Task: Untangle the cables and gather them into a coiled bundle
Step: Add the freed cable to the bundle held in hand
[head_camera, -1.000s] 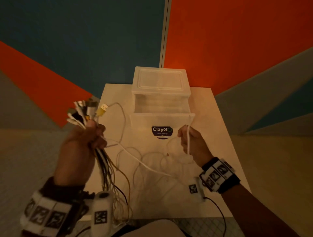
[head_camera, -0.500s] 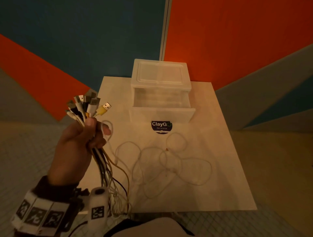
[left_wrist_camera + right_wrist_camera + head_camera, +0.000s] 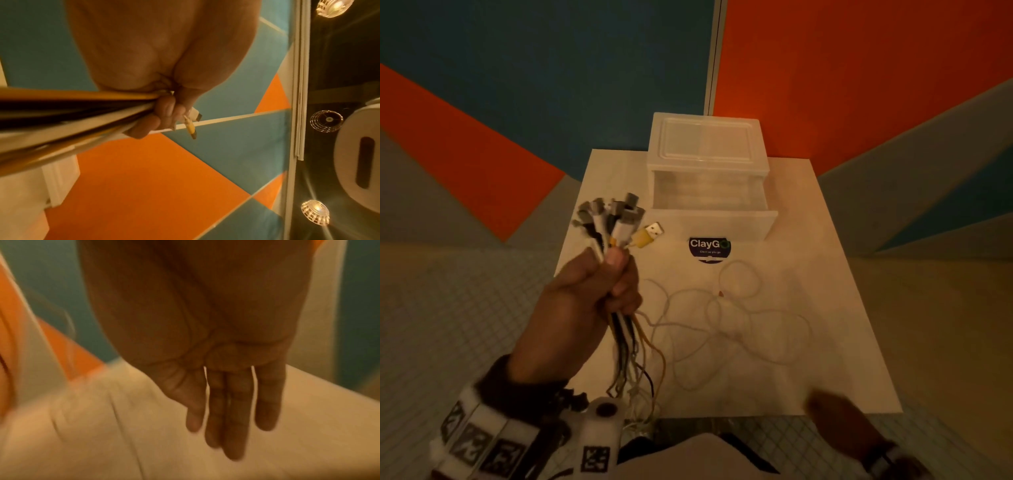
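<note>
My left hand [image 3: 599,291] is raised over the table's left side and grips a bunch of cables [image 3: 625,329] in its fist. Their plugs [image 3: 616,219] fan out above the fist, a yellow USB plug [image 3: 649,234] among them, and the cords hang down toward the table's front edge. In the left wrist view the curled fingers [image 3: 164,113] wrap the cable bunch [image 3: 72,113]. A loose white cable [image 3: 739,315] lies in tangled loops on the table's middle. My right hand [image 3: 835,418], blurred, hovers at the front right edge, its fingers [image 3: 236,410] straight and empty.
A clear plastic drawer box [image 3: 707,164] stands at the back of the white table [image 3: 842,308] with its drawer pulled out. A dark ClayGo sticker [image 3: 709,248] lies in front of it. Orange and teal wall panels rise behind; tiled floor lies on both sides.
My right hand let go of the white cable, dropped out of view, and has come back at the front right edge. The white cable now lies loose. My left hand shifted slightly right with its bunch.
</note>
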Available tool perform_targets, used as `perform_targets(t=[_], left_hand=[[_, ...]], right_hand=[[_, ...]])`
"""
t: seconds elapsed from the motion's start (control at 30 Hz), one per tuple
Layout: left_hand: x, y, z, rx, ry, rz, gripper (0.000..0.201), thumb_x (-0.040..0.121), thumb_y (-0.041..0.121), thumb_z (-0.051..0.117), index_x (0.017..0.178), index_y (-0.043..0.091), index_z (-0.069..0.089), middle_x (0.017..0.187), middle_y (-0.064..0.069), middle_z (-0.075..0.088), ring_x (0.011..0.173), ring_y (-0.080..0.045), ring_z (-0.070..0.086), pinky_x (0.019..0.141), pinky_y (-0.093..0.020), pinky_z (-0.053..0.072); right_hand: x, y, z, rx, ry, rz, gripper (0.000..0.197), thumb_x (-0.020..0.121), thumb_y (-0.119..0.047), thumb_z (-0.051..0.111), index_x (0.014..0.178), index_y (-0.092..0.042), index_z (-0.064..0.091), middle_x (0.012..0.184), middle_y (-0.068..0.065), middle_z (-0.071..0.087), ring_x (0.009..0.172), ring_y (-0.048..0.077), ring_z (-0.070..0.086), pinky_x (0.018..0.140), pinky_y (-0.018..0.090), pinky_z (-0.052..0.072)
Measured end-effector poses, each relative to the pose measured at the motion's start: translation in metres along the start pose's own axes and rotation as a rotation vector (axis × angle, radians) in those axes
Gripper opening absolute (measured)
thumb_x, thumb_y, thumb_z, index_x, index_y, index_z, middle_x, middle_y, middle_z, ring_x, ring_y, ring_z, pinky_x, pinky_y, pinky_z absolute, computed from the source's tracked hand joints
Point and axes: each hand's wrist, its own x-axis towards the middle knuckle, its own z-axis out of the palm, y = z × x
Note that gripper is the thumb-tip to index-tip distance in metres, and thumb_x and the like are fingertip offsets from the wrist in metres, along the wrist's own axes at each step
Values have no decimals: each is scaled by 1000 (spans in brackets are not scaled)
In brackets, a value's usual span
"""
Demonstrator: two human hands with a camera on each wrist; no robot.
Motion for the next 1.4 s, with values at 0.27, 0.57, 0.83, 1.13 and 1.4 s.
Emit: perform_targets(t=[0.27,0.57,0.83,1.13,1.4], left_hand=[[-3,-1,35,-80,-64,-52,16,93,22,47,85,9,43,65,-1,35,54,-12,29,53,-24,36],[-29,11,-17,-94,-16,29,31,87,38,66,85,12,48,64,4,35,52,-7,33,50,-23,35],[-31,10,-38,-161,-21,27,26,92,31,60,87,8,48,63,4,38,49,-5,37,48,-23,36],[-24,15,-39,-69,83,3,36,79,39,71,85,12,49,64,4,35,50,-7,31,49,-22,35],[-5,10,-40,-105,88,7,42,73,38,77,85,12,46,65,3,34,51,-8,29,49,-22,35]], right_hand=[[38,-202,3,416,-476,-694,15,94,-4,57,109,-9,58,104,1,63,97,-2,57,90,13,45],[107,-124,81,-79,-815,-373,45,90,-21,64,131,-12,48,130,21,53,99,18,47,91,29,46],[169,-84,50,625,21,292,46,88,-43,64,100,0,52,85,17,70,63,25,66,61,41,61],[157,-116,-7,1161,-26,256,18,96,6,39,103,1,55,81,12,64,48,7,57,44,19,45],[64,-156,-130,950,93,-135,26,102,-7,35,97,-2,61,54,0,38,43,9,24,38,16,15]])
